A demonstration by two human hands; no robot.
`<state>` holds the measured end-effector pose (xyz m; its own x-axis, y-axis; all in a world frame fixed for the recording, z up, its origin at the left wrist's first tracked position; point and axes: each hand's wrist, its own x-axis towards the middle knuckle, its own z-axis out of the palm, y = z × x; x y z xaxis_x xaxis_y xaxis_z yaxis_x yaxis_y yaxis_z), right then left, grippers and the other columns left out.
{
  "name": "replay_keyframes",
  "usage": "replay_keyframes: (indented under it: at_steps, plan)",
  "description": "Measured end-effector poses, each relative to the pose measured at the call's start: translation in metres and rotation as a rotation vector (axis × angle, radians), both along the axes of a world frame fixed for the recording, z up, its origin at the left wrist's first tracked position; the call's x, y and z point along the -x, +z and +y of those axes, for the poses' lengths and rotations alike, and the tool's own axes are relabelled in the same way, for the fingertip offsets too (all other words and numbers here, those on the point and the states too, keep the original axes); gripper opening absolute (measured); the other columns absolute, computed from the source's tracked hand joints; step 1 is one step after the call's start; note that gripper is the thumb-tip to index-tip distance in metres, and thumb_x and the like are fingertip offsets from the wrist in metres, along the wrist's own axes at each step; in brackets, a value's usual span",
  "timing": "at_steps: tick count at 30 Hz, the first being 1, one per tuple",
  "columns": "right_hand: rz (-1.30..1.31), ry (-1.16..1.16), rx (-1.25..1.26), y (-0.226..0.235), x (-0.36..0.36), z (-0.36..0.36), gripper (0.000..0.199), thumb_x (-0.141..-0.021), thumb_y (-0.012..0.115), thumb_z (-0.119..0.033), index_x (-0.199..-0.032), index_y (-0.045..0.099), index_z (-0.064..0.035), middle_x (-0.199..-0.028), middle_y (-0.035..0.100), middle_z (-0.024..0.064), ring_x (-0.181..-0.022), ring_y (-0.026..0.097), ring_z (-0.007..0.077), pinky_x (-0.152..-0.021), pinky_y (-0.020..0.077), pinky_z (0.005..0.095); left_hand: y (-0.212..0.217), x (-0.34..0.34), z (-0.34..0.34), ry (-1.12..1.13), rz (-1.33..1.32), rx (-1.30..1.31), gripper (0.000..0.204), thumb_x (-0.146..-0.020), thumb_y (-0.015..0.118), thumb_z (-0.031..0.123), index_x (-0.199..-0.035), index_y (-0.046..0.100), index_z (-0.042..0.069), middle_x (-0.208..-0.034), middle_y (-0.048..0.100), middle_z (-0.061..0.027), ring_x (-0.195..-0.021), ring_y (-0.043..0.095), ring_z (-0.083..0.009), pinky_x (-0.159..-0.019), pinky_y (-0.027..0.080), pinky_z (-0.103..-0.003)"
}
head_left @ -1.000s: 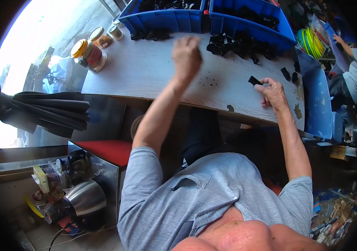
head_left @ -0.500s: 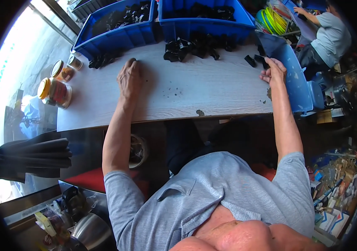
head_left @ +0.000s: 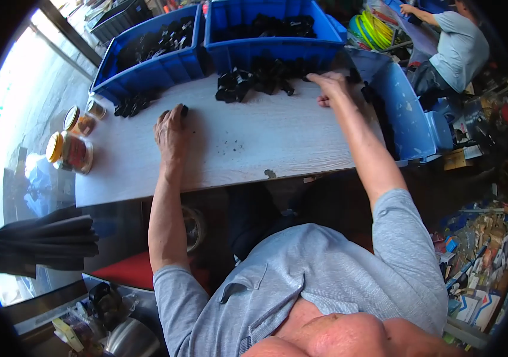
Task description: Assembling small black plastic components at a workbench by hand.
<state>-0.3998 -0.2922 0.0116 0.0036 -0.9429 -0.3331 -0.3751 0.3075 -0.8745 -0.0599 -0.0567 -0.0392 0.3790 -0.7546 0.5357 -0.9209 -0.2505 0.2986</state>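
Observation:
My left hand (head_left: 172,132) rests on the pale wooden table, its fingers closed round a small black piece (head_left: 184,110) whose end shows past the fingertips. My right hand (head_left: 330,88) is at the right end of a heap of small black pieces (head_left: 260,77) in front of the blue crates. Its index finger stretches out to the heap's edge while the other fingers curl loosely, and I see no piece held in it. What exactly the black pieces are cannot be made out.
Two blue crates (head_left: 271,53) (head_left: 147,74) with black pieces stand along the far edge. A smaller black heap (head_left: 133,105) lies left, near lidded jars (head_left: 71,152). At the right edge is a light blue bin (head_left: 411,110) with black pieces inside. Another person (head_left: 459,50) works at far right.
My right hand has moved left from beside the light blue bin to the black heap. The black pieces near its fingers are no longer there. My left hand now shows a black piece.

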Motion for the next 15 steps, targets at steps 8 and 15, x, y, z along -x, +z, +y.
replay_keyframes:
  at_steps: [8,15]
  plan:
    - [0.163,0.014,0.124,0.007,-0.023,0.005,0.035,-0.08,0.078,-0.03,-0.093,0.071,0.0013,-0.077,0.07,0.0118,-0.052,0.065,0.0201,-0.044,0.0532,0.0311,-0.002,0.001,0.0,-0.155,-0.084,-0.029,0.038,-0.096,0.054,0.009,-0.133,0.063,0.005,-0.127,0.067,-0.0175,-0.125,0.057,-0.038,-0.107,0.042,-0.047]
    - [0.056,-0.003,0.033,-0.001,-0.013,0.003,0.027,-0.083,0.074,-0.024,-0.099,0.069,-0.0036,-0.069,0.058,0.0082,-0.051,0.06,0.0199,-0.045,0.0541,0.0341,0.004,0.01,0.001,-0.099,-0.071,-0.055,0.036,-0.096,0.055,0.009,-0.131,0.065,0.007,-0.126,0.068,-0.0154,-0.123,0.059,-0.0366,-0.106,0.043,-0.046]
